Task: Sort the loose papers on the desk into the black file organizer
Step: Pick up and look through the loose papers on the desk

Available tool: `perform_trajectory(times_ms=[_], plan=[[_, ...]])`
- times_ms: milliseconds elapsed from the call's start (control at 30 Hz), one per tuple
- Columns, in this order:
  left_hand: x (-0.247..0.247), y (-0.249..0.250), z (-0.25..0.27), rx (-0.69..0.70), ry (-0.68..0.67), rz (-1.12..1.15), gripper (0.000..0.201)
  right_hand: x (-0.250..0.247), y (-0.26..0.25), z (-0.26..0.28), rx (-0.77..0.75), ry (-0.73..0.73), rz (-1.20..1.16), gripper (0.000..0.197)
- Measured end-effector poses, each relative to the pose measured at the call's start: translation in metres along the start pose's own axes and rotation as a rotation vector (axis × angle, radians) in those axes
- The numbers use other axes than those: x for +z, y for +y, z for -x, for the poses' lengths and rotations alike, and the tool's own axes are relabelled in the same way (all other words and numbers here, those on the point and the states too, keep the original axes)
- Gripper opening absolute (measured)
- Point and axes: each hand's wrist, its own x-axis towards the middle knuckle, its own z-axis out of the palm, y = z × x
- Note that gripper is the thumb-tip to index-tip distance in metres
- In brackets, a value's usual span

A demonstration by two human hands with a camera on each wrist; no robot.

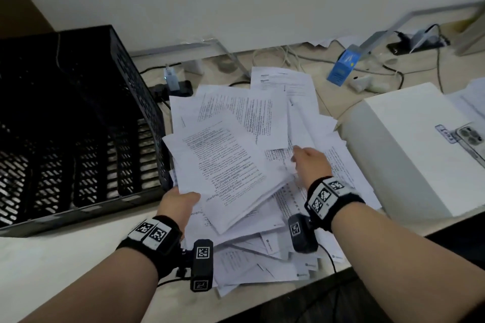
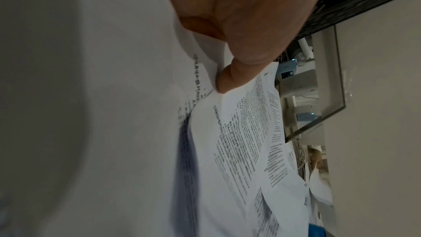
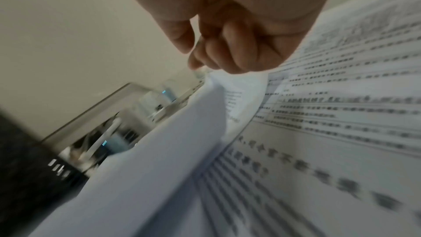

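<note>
The left hand (image 1: 178,202) gripped a fanned bundle of printed white sheets (image 1: 223,165) beside the black perforated file organizer (image 1: 78,118), probably for filing; the right hand (image 1: 311,162) pinched another sheet's edge.

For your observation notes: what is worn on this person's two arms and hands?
Both forearms are bare, no sleeves. Each wrist has a black fabric band with white square-code tags, plus a small black camera block with a thin black cable. No gloves.
</note>
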Motion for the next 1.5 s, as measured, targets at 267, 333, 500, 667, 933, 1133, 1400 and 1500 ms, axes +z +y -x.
perform_trajectory(times_ms=[267,333,500,667,933,1133,1400,1500], plan=[[-0.006,0.000,-0.001,-0.030,-0.041,0.065,0.022,0.026,-0.016,-0.060,-0.053,-0.310,0.105,0.039],[-0.006,-0.001,-0.002,-0.044,-0.049,0.079,0.023,0.033,-0.018,-0.061,0.014,-0.263,0.027,0.040],[-0.008,0.000,0.004,-0.071,-0.035,0.086,0.024,0.027,-0.022,-0.049,0.048,0.038,-0.455,0.037],[-0.003,0.003,0.012,-0.102,-0.030,0.074,0.021,0.012,-0.026,-0.040,0.043,0.068,-0.786,0.052],[0.008,0.005,0.030,-0.104,0.000,0.043,0.022,-0.006,-0.014,-0.022,0.087,0.157,-1.126,0.076],[0.008,0.006,0.036,-0.114,0.026,0.047,0.029,-0.013,-0.013,0.014,0.085,0.067,-0.858,0.042],[0.026,0.016,0.051,-0.087,0.000,0.080,0.015,0.013,0.017,0.069,-0.080,-0.296,-0.010,0.026],[0.027,0.017,0.054,-0.109,0.015,0.034,0.016,0.015,0.026,0.072,0.038,-0.250,-0.198,0.021]])
